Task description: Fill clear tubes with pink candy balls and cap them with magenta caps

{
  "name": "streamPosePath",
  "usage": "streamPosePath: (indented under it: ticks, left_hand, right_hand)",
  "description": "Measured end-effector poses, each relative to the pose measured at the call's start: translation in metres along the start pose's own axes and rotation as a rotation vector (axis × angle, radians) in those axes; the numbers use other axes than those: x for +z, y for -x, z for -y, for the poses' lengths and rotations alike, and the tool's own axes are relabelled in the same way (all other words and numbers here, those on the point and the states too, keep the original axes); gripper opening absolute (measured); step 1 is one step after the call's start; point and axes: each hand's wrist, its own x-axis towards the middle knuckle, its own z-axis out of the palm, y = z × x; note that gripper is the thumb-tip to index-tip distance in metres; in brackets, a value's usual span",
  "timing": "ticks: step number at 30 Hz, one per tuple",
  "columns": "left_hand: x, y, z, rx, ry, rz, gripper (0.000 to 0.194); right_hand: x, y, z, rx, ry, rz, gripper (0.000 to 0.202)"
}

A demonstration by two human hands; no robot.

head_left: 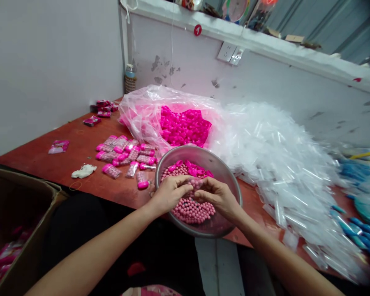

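Observation:
Over a metal bowl [239,193], my left hand [172,192] and my right hand [218,196] meet, fingers closed around a small clear container [195,183] with pink beads inside. Its ends are hidden by my fingers. Loose pink beads [193,211] fill the bottom of the bowl below my hands. Several bright pink caps [193,168] lie on the beads at the bowl's far side. To the left of the bowl, filled clear containers with pink caps [123,152] form a loose pile on the table.
Behind the bowl a clear plastic bag [142,111] holds many pink pieces [185,125]. A large heap of clear tubes [283,164] spreads over the right side of the red table [43,152]. A cardboard box [54,197] stands at lower left, with pink packets inside.

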Motion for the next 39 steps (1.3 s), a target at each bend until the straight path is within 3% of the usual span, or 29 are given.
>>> streamPosePath:
  ticks: [3,8,12,16,21,23,27,31,36,39]
  left_hand:
    - [0.0,-0.002,0.003,0.016,-0.043,0.009,0.029]
    - [0.002,0.0,0.005,-0.006,-0.118,0.092,0.029]
    - [0.007,0.004,0.003,0.017,-0.276,0.151,0.023]
    - [0.008,0.003,0.004,0.004,-0.315,0.128,0.022]
    - [0.005,0.0,0.003,-0.163,0.028,0.084,0.027]
    - [0.002,-0.001,0.001,-0.259,0.155,0.042,0.028]
    - [-0.002,-0.003,-0.003,-0.342,0.385,-0.027,0.031]
    - [-0.001,-0.005,-0.001,-0.308,0.519,-0.087,0.033]
    - [0.001,-0.005,0.004,-0.258,0.479,-0.096,0.032]
    - [0.002,-0.005,0.011,-0.195,0.327,-0.079,0.031]
  right_hand:
    - [-0.013,0.002,0.006,-0.184,0.234,0.014,0.032]
    - [-0.022,0.01,0.011,-0.341,0.658,0.125,0.012]
    - [-0.022,0.02,0.011,-0.216,0.693,0.206,0.012]
    - [-0.035,0.015,0.014,-0.035,0.705,0.352,0.02]
    - [-0.056,-0.035,0.005,-0.037,1.361,0.079,0.024]
    - [-0.058,-0.057,-0.005,-0.005,1.507,0.063,0.024]
    - [-0.054,-0.084,-0.023,0.015,1.524,0.092,0.025]
    - [-0.056,-0.083,-0.024,0.029,1.462,0.073,0.023]
    - [-0.069,-0.068,-0.004,0.078,1.264,0.083,0.025]
    - [-0.067,-0.057,0.007,0.132,0.893,0.067,0.029]
